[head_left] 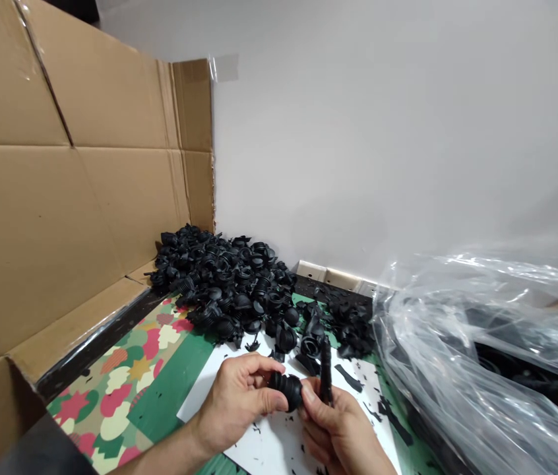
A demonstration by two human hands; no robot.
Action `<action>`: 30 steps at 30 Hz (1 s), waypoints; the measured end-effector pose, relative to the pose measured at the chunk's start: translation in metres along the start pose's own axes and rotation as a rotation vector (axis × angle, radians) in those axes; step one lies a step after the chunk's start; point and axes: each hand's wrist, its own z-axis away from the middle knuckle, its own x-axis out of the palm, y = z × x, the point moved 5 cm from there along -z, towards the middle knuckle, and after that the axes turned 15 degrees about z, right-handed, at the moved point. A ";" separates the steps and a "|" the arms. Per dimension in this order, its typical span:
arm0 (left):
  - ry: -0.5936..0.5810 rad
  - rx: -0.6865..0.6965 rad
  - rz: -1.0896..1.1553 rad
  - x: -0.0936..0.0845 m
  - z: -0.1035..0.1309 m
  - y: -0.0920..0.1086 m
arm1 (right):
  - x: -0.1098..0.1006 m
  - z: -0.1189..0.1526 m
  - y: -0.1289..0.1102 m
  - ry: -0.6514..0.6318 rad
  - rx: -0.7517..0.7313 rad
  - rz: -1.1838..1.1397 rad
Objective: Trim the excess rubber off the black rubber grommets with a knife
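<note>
Above a white sheet, my left hand is closed around a small black ribbed rubber bellows, fingers behind it and thumb in front. My right hand is closed too, gripping a dark stick-like tool that points upward; its working end is hidden. The right thumb and fingertips also pinch the right end of the bellows. Just beyond my hands lie more black ribbed pieces, one with a round opening. Thin black scraps are scattered over the sheet.
A large heap of black rubber pieces rests against the wall, with a smaller scrap pile beside it. Cardboard stands along the left. A clear plastic bag with black parts fills the right. Patterned paper and a green sheet cover the table.
</note>
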 end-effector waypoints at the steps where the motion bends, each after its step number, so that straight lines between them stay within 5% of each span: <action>1: -0.004 0.031 0.003 0.000 0.000 0.001 | -0.001 -0.001 0.001 0.006 -0.003 0.008; 21: -0.066 0.182 -0.165 -0.001 0.003 0.005 | -0.001 -0.003 0.001 -0.011 -0.020 0.024; 30: -0.034 0.089 -0.197 -0.002 0.006 0.000 | -0.004 -0.005 0.004 0.004 -0.030 0.073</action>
